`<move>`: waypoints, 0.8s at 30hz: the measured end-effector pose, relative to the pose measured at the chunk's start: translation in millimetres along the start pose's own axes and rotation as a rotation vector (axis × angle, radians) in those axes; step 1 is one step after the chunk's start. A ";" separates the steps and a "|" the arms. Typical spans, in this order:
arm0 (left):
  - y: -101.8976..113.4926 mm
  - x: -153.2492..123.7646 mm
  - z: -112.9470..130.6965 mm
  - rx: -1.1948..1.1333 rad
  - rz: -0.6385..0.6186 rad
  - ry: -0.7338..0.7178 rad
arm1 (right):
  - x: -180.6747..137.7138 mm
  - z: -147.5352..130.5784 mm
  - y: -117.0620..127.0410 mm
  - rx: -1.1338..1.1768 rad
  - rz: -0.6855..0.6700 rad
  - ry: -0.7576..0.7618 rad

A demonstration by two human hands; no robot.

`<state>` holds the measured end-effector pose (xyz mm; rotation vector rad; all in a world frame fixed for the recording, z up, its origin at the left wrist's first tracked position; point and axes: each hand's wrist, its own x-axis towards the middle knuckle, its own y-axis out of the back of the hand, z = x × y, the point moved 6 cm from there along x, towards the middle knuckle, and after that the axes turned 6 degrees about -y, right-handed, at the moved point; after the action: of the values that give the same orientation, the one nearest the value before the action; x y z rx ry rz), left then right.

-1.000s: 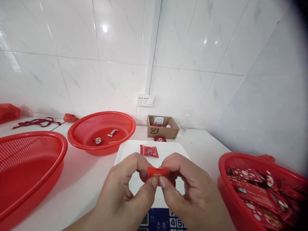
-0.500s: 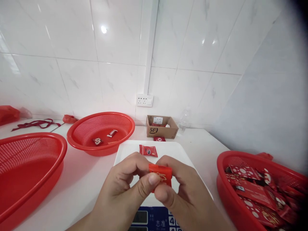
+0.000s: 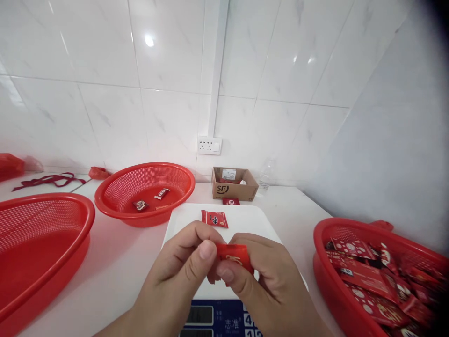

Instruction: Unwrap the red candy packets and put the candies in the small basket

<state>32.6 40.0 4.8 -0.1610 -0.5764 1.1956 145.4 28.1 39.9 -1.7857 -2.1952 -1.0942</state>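
My left hand [image 3: 175,276] and my right hand [image 3: 270,281] meet over the white scale platform [image 3: 189,217], both pinching one small red packet [image 3: 234,256] between thumbs and fingers. Another red packet [image 3: 214,218] lies on the platform just beyond my hands. The scale's blue panel with a display and number keys [image 3: 224,322] shows below my wrists.
A red basket [image 3: 351,285] full of several red packets stands at the right. A round red basket [image 3: 143,193] with a few packets sits behind left. A large red basket [image 3: 42,243] is at the far left. A cardboard box [image 3: 234,183] and wall socket [image 3: 209,145] are behind.
The packet has been turned and drawn a little lower between my fingers; my left thumb now lies over its left end. The view has shifted slightly.
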 end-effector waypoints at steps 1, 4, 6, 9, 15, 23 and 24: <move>-0.4 -0.2 -0.6 0.003 -0.008 0.001 | -0.3 -1.0 0.6 -0.013 0.005 0.013; -2.4 -0.7 -2.3 0.028 -0.039 0.010 | -0.9 -2.0 0.5 -0.031 -0.014 0.037; -2.5 -0.6 -2.6 0.051 -0.055 0.020 | -0.6 -1.4 -0.5 -0.038 -0.030 0.042; 0.0 0.7 -1.4 0.102 -0.071 0.040 | 1.1 1.4 -3.2 -0.063 -0.052 0.029; 6.9 7.5 5.5 0.142 -0.010 -0.008 | 5.5 15.4 -3.2 -0.080 -0.080 -0.172; 6.9 9.8 13.6 0.207 -0.003 -0.072 | 4.8 12.0 12.5 0.058 -0.044 -0.119; 4.1 9.1 14.7 0.262 -0.045 -0.070 | 3.9 12.2 11.9 0.073 -0.072 -0.124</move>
<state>24.1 47.1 18.6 0.1155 -0.4764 1.2251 159.0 38.9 38.3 -1.8025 -2.3546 -0.9272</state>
